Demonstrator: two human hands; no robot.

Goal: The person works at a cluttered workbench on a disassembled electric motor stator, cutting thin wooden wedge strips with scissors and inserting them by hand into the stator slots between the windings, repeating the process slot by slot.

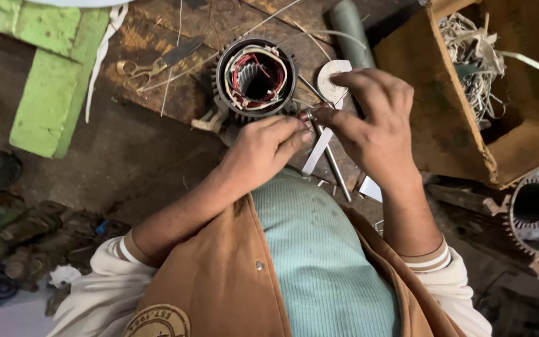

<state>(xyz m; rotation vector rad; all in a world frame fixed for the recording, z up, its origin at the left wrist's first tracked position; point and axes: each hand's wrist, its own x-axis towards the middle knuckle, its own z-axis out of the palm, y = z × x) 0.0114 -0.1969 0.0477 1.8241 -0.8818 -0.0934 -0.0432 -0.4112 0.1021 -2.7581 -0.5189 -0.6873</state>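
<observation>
Your left hand (263,146) and right hand (369,118) meet just below the motor stator (256,78), fingertips pressed together on one small dark metal piece (307,115). Both hands pinch it: left thumb & forefinger from the lower left, right fingers from the right, curled over the top. What the piece is exactly, can't tell; too small, half hidden by the fingers.

Key relation: the piece sits betw. the two grips, just beside the stator's toothed rim, toward you and a bit right of the bore w/ its red and white windings. Both hands are equally close; neither leads.

A thin metal rod (335,165) and a flat white strip (318,150) run under your hands, long axes slanting from the pinch down toward your chest (the strip leaning left, the rod right). Whether the rod joins the pinched piece is hidden.

Round about: white tape roll (330,75) just behind your right fingers, grey tube (352,28) beyond it, scissors (151,65) well left on the wooden board (157,93), green foam block (51,93) further left. Cardboard box (450,125) of scrap strips on your right, a second stator (538,209) near its lower corner.
</observation>
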